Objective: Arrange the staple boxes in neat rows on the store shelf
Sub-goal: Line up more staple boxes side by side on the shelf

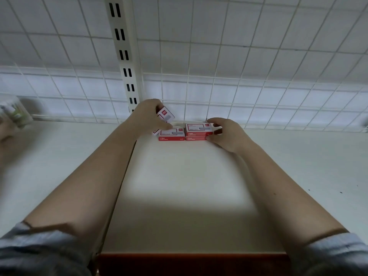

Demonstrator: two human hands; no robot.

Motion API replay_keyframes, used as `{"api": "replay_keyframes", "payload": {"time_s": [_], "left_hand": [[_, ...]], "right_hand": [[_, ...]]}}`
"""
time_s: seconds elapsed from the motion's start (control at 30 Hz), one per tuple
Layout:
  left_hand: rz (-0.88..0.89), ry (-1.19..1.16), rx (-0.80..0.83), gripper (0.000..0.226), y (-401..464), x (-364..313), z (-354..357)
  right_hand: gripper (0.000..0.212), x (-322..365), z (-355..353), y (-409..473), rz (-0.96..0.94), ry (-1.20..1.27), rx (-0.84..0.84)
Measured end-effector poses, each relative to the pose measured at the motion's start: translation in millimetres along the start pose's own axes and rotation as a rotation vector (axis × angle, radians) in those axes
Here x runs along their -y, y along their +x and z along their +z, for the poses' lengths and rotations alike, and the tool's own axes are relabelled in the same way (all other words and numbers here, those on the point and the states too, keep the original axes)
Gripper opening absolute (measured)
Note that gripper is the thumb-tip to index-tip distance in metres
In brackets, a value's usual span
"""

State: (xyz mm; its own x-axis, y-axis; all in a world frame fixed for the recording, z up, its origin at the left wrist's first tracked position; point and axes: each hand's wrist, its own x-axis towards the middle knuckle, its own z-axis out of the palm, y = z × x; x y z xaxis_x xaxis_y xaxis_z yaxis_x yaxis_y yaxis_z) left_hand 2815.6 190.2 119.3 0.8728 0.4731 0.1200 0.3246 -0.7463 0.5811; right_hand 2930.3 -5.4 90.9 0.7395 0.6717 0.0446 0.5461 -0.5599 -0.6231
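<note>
Small red-and-white staple boxes sit at the back of the white shelf (189, 176). One lies flat (172, 134) left of centre. To its right is a stack of two boxes (198, 131). My right hand (227, 133) grips the right end of that stack, fingers on top and thumb low at the front. My left hand (148, 117) holds another staple box (166, 114), tilted, above and behind the flat one. One more box edge (155, 132) peeks out under my left hand.
A white wire grid panel (239, 96) backs the shelf, with a slotted upright post (127, 72) left of the boxes. A clear container (14, 114) with greenish items stands at the far left. A red strip (191, 261) edges the shelf front.
</note>
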Motion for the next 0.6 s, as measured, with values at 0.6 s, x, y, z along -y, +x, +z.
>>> {"api": "replay_keyframes", "payload": {"time_s": [0.6], "left_hand": [[0.115, 0.198, 0.432, 0.063, 24, 0, 8]], "right_hand": [[0.045, -4, 3, 5, 0.018, 0.017, -0.005]]}}
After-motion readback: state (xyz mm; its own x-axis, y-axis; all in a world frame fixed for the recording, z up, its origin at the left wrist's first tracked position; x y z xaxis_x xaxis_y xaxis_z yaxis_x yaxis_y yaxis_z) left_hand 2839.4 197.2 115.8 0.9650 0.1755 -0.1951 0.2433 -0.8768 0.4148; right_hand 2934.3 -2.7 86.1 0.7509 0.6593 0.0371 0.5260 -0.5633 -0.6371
